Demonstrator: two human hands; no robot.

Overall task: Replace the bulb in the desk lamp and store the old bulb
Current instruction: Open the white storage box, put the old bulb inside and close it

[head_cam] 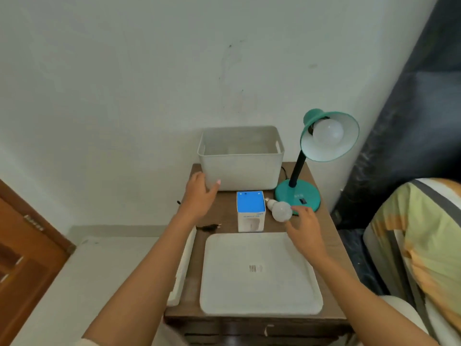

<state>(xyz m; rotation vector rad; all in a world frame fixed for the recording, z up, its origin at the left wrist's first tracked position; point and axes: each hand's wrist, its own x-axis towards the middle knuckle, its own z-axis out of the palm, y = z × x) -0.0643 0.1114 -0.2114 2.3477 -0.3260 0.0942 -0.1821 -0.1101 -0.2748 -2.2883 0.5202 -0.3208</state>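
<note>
A teal desk lamp (296, 194) stands at the back right of a small wooden table, with a white bulb (328, 131) screwed into its shade. A loose white bulb (280, 210) lies on the table beside the lamp base. My right hand (304, 227) hovers just in front of it, fingers apart, fingertips almost touching it. A blue and white bulb box (250, 211) stands upright to the left of that bulb. My left hand (200, 193) rests against the front left corner of a white storage bin (240, 158), thumb on its wall.
A white lid (259, 273) lies flat on the front of the table (224, 211). A small black item (208, 227) lies near the left edge. A white wall is behind, a wooden door at the left, a striped cushion (421, 240) at the right.
</note>
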